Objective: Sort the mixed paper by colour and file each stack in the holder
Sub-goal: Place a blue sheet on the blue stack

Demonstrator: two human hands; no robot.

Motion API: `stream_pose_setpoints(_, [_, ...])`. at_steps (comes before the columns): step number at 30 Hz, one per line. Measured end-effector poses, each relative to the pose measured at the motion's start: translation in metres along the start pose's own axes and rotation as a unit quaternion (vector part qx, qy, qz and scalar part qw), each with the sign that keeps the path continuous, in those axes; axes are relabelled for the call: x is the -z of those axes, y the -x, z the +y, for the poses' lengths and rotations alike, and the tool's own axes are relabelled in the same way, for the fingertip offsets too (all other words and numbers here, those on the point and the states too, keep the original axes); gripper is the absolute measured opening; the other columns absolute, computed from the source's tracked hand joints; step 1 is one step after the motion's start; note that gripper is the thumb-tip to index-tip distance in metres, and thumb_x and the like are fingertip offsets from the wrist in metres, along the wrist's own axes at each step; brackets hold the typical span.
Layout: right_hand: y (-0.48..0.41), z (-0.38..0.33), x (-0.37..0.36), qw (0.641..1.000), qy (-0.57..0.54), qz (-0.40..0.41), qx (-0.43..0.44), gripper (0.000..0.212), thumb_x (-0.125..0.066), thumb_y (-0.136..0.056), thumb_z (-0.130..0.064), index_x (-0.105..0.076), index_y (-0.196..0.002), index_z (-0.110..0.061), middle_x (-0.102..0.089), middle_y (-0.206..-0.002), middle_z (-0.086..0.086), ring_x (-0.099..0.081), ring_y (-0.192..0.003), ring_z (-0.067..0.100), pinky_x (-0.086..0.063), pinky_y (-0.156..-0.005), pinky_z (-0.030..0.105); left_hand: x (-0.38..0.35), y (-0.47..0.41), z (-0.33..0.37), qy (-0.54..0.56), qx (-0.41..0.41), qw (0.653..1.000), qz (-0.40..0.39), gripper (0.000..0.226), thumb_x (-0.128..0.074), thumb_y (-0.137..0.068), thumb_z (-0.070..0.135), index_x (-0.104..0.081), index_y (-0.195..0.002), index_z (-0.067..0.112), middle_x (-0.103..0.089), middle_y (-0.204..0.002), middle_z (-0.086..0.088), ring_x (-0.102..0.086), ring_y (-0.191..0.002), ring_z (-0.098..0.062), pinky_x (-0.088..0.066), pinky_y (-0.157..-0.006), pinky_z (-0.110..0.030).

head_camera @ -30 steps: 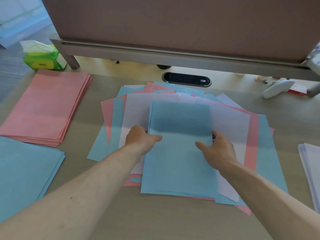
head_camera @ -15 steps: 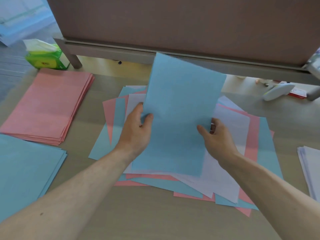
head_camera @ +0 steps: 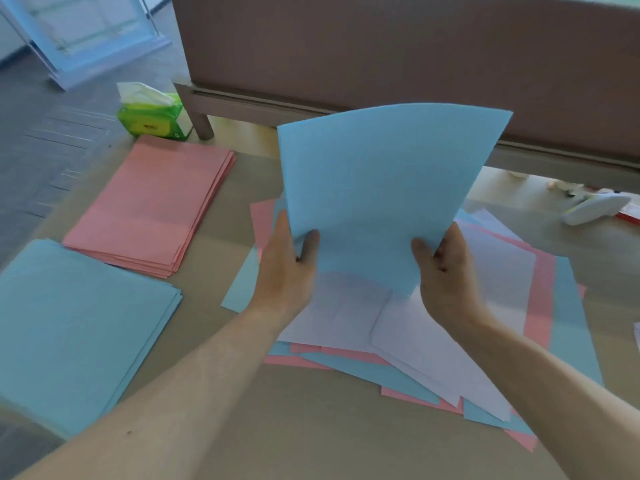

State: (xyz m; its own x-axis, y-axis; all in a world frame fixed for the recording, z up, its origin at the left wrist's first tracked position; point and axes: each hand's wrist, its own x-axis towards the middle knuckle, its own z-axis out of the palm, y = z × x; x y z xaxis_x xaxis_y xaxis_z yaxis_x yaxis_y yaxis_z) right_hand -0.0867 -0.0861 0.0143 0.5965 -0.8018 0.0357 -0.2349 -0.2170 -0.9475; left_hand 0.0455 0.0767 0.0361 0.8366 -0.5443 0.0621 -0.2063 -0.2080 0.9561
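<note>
A blue sheet (head_camera: 377, 188) stands almost upright above the mixed pile (head_camera: 460, 337) of white, pink and blue paper at the table's centre. My left hand (head_camera: 284, 268) pinches the sheet's lower left edge and my right hand (head_camera: 446, 275) pinches its lower right edge. To the left lie a sorted pink stack (head_camera: 152, 206) and, nearer to me, a sorted blue stack (head_camera: 72, 327). No holder can be made out.
A green tissue pack (head_camera: 152, 116) stands behind the pink stack. A brown partition (head_camera: 381, 53) runs along the table's back edge. A white object (head_camera: 594, 207) lies at the far right, and the edge of a white stack (head_camera: 636, 336) shows at the right border.
Both hands have lifted the top blue sheet off the mixed pile and raised it upright. The view has shifted right, so the sorted stacks appear further in.
</note>
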Motion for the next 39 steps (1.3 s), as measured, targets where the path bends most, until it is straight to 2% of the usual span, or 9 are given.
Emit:
stream_pose_setpoints(4, [0.001,-0.018,-0.025,0.998,0.062,-0.003,0.017,0.007,-0.045,-0.104,-0.019,-0.051,-0.106,-0.022,-0.064,-0.091,-0.014,-0.059,-0.079,0.004,-0.047,-0.069,0.031,0.022,0.003,-0.011,-0.051,0.013,0.999,0.013,0.036,-0.042,-0.108,0.016,-0.052,-0.122,0.047,-0.064,-0.108,0.027,-0.057,-0.095,0.016,-0.041,-0.083,-0.002])
stream_pose_setpoints(7, [-0.002,-0.046,-0.055,0.994,0.099,-0.038,0.024,0.005,-0.047,-0.104,-0.016,-0.050,-0.100,-0.017,-0.057,-0.080,-0.015,-0.053,-0.063,-0.006,-0.039,-0.056,0.014,0.067,0.001,-0.018,-0.063,0.024,0.996,0.065,0.035,-0.045,-0.106,0.013,-0.057,-0.138,0.020,-0.067,-0.116,0.019,-0.058,-0.101,0.014,-0.045,-0.094,-0.010])
stream_pose_setpoints(11, [-0.007,-0.088,-0.125,0.981,0.144,-0.111,0.065,0.006,-0.056,-0.099,-0.017,-0.062,-0.099,-0.015,-0.067,-0.085,-0.009,-0.059,-0.070,0.001,-0.040,-0.053,0.009,0.144,0.016,-0.029,-0.045,0.088,0.986,0.132,0.030,-0.048,-0.104,0.014,-0.063,-0.129,0.021,-0.070,-0.120,0.014,-0.064,-0.114,-0.005,-0.050,-0.099,-0.027])
stream_pose_setpoints(15, [0.005,-0.112,-0.206,0.959,0.176,-0.199,0.104,0.009,-0.064,-0.093,-0.019,-0.066,-0.087,-0.013,-0.070,-0.080,0.003,-0.065,-0.074,0.021,-0.050,-0.062,0.028,0.218,0.054,-0.059,-0.081,0.192,0.953,0.222,0.012,-0.060,-0.098,0.028,-0.068,-0.093,0.020,-0.072,-0.084,0.006,-0.069,-0.083,-0.024,-0.055,-0.076,-0.046])
stream_pose_setpoints(20, [0.035,-0.122,-0.292,0.923,0.206,-0.290,0.144,0.011,-0.067,-0.091,-0.022,-0.072,-0.088,-0.012,-0.073,-0.082,0.005,-0.066,-0.078,0.025,-0.044,-0.062,0.031,0.281,0.118,-0.086,-0.098,0.290,0.913,0.269,0.025,-0.064,-0.098,0.026,-0.068,-0.076,0.014,-0.068,-0.061,0.003,-0.069,-0.059,-0.016,-0.061,-0.070,-0.050])
stream_pose_setpoints(25, [0.069,-0.114,-0.348,0.871,0.242,-0.397,0.158,0.012,-0.061,-0.092,-0.008,-0.072,-0.096,-0.011,-0.072,-0.086,0.007,-0.065,-0.080,0.032,-0.047,-0.065,0.031,0.313,0.157,-0.099,-0.092,0.353,0.882,0.299,0.022,-0.063,-0.100,0.020,-0.074,-0.081,0.013,-0.070,-0.056,0.008,-0.060,-0.042,-0.002,-0.045,-0.047,-0.016])
stream_pose_setpoints(30, [0.073,-0.105,-0.388,0.842,0.270,-0.414,0.216,0.021,-0.065,-0.090,-0.006,-0.071,-0.109,-0.013,-0.064,-0.095,0.005,-0.056,-0.079,0.024,-0.041,-0.072,0.026,0.328,0.157,-0.128,-0.084,0.383,0.864,0.315,0.021,-0.066,-0.098,0.022,-0.074,-0.082,0.013,-0.074,-0.062,0.004,-0.066,-0.049,-0.004,-0.058,-0.064,-0.035])
stream_pose_setpoints(34, [0.068,-0.092,-0.409,0.825,0.302,-0.415,0.238,0.030,-0.067,-0.091,-0.008,-0.068,-0.121,-0.012,-0.062,-0.099,0.005,-0.056,-0.084,0.024,-0.042,-0.078,0.026,0.332,0.150,-0.146,-0.131,0.392,0.860,0.299,0.027,-0.067,-0.098,0.024,-0.074,-0.079,0.006,-0.071,-0.057,-0.001,-0.062,-0.041,-0.001,-0.042,-0.041,-0.012])
stream_pose_setpoints(39, [0.063,-0.083,-0.419,0.831,0.304,-0.403,0.234,0.036,-0.067,-0.092,-0.010,-0.064,-0.128,-0.013,-0.065,-0.107,0.008,-0.057,-0.085,0.024,-0.043,-0.079,0.028,0.337,0.149,-0.160,-0.163,0.407,0.857,0.272,0.033,-0.067,-0.097,0.030,-0.073,-0.071,0.009,-0.071,-0.056,0.005,-0.066,-0.046,-0.002,-0.042,-0.042,-0.011])
